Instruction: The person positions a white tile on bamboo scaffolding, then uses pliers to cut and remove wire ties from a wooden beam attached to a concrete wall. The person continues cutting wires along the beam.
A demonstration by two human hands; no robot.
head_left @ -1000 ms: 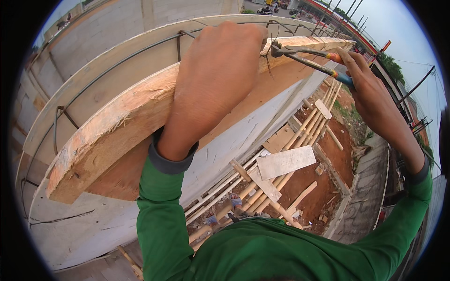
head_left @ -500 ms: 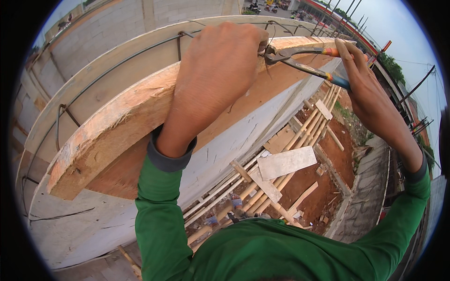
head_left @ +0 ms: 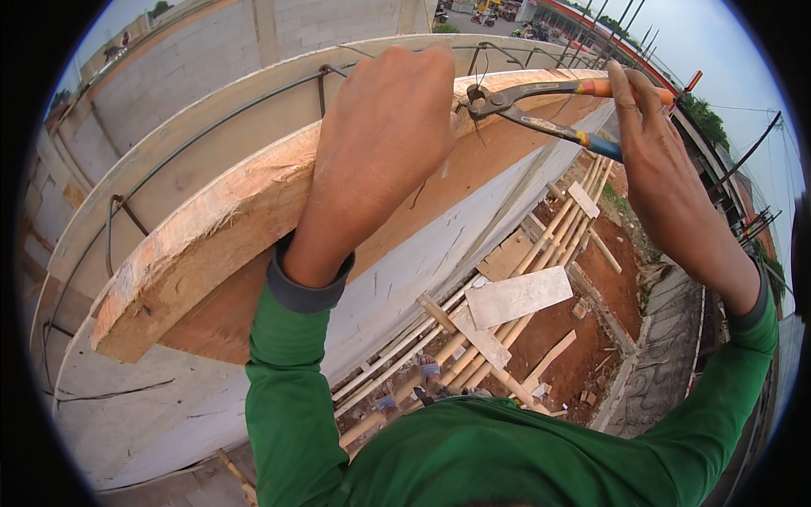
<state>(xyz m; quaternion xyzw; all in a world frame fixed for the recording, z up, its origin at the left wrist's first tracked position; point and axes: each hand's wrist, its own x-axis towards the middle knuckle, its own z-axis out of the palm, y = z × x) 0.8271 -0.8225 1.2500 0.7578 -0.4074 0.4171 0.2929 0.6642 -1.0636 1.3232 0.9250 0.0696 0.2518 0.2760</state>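
My right hand (head_left: 663, 173) grips a pair of pincers (head_left: 541, 106), its fingers over the orange handle and the blue handle by the palm. The handles are spread apart. At the jaws is a thin dark tie wire (head_left: 480, 72), its strands sticking up above the board's edge and hanging below. My left hand (head_left: 384, 135) is closed in a fist beside the jaws, at the top of the curved wooden board (head_left: 207, 211). Its fingertips are hidden, so what they hold cannot be made out. Behind the board runs a bent steel bar (head_left: 198, 127).
A second curved panel (head_left: 245, 80) stands beyond the bar. Below me lie bamboo poles (head_left: 515, 334) with a pale plank (head_left: 518, 297) across them, over red soil (head_left: 549, 359). A block wall (head_left: 182, 72) rises at the far left; parked motorbikes (head_left: 481, 17) show at the back.
The pincers and my right hand have shifted slightly left. My left fist has also moved a little left, leaving more of the wire in sight above the jaws.
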